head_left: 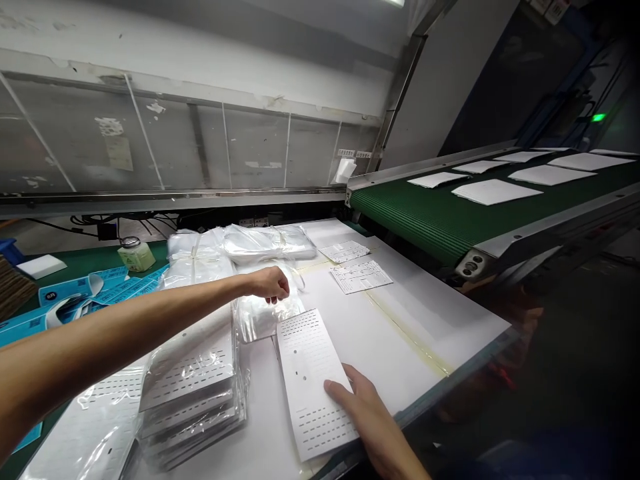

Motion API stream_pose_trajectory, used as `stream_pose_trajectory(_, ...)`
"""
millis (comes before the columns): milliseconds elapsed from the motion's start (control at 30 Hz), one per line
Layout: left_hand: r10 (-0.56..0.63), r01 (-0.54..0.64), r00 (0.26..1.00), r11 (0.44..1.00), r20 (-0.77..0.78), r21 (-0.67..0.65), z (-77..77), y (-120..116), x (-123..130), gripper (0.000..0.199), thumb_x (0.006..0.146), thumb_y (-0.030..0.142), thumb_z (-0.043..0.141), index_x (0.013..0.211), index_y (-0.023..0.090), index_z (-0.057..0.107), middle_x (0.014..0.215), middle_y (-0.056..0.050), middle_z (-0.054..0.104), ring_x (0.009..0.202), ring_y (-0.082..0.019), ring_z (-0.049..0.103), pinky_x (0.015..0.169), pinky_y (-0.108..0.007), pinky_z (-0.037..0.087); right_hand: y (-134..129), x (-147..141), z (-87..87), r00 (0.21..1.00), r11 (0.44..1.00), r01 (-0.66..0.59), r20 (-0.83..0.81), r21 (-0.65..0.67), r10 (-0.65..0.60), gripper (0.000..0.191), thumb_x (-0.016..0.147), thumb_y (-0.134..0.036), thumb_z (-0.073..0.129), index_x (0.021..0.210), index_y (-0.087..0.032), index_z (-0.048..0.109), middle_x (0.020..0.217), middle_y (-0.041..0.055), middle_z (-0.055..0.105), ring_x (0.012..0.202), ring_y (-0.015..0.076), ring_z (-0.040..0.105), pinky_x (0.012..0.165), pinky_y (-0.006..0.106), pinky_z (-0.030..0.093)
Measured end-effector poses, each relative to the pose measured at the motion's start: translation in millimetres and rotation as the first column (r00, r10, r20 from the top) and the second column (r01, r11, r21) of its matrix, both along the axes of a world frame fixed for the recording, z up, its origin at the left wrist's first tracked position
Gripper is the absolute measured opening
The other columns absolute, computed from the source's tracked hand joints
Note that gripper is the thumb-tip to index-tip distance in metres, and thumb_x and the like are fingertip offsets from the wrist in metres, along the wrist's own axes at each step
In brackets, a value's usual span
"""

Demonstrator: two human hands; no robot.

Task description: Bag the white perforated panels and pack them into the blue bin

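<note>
My right hand (367,413) holds a white printed card stack (313,380) by its lower right side, thumb on top. My left hand (270,285) is closed over the clear plastic bags (267,313), just above the far end of the card stack; what its fingers hold, if anything, cannot be made out. Left of the card stack, bagged printed cards (193,373) lie in a tall pile. More clear bags (270,241) in bundles lie behind my left hand.
Two small printed sheets (361,276) lie on the white tabletop (400,293). A green conveyor (415,213) carries white packets at the right. Blue printed sheets (113,287) and a small jar (136,254) are at the left.
</note>
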State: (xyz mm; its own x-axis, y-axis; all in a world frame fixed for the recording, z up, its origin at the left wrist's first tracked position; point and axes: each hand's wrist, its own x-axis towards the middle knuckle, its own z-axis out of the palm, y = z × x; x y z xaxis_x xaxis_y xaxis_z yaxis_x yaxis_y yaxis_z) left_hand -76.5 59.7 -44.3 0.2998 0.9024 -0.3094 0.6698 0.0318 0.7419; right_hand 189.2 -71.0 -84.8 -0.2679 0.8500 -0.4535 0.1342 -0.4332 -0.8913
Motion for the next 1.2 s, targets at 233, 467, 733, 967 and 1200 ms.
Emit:
stream_pose_trajectory(233,-0.007,0.007,1.0,1.0,-0.029,-0.017,1.5,1,2,0.007,0.067,0.016,0.06,0.07,0.013,0.066,0.062,-0.002,0.065,0.06,-0.016,0.065,0.056,-0.027,0.053,-12,-7,13.3,0.994,0.997,0.072,-0.083,0.034,-0.069,0.05,0.074,-0.044,0.063,0.118,-0.023,0.054,0.11,0.0075,0.067,0.098,0.0297,0.063,0.08,0.04,0.052)
stream_pose_trajectory(467,-0.007,0.011,1.0,0.986,0.03,-0.164,-24.1,-9,9,0.015,0.063,0.008,0.062,0.076,0.009,0.067,0.064,-0.004,0.067,0.061,-0.017,0.066,0.063,-0.032,0.057,-18,-4,6.0,0.965,0.973,0.232,-0.127,0.0,-0.231,0.054,0.076,-0.048,0.06,0.121,-0.019,0.052,0.108,0.0106,0.067,0.096,0.03,0.063,0.078,0.04,0.052)
stream_pose_trajectory(733,0.062,-0.055,0.997,0.979,0.034,-0.196,-32.9,-1,11,0.011,0.06,0.011,0.067,0.07,0.01,0.067,0.058,-0.003,0.066,0.059,-0.017,0.066,0.064,-0.033,0.057,-17,-16,-7.9,0.985,0.987,0.159,-0.074,0.034,-0.157,0.049,0.075,-0.045,0.062,0.116,-0.019,0.055,0.111,0.0095,0.066,0.102,0.0286,0.061,0.085,0.04,0.049)
stream_pose_trajectory(967,0.076,-0.064,0.995,0.983,0.062,-0.173,-24.1,-7,9,0.005,0.062,0.011,0.064,0.067,0.01,0.065,0.065,-0.005,0.068,0.063,-0.017,0.066,0.063,-0.031,0.057,-14,-21,-10.7,0.995,0.994,0.095,0.013,0.058,-0.095,0.046,0.076,-0.041,0.06,0.115,-0.019,0.053,0.11,0.0086,0.065,0.099,0.0271,0.061,0.082,0.037,0.05)
stream_pose_trajectory(1200,0.089,-0.085,0.994,0.994,0.061,-0.063,5.7,0,0,0.012,0.07,0.016,0.061,0.08,0.009,0.065,0.069,-0.005,0.067,0.068,-0.017,0.066,0.065,-0.03,0.057,-10,-22,-11.0,0.993,0.995,0.085,0.073,0.046,-0.088,0.038,0.078,-0.037,0.056,0.112,-0.021,0.054,0.106,0.007,0.067,0.096,0.0259,0.062,0.079,0.036,0.05)
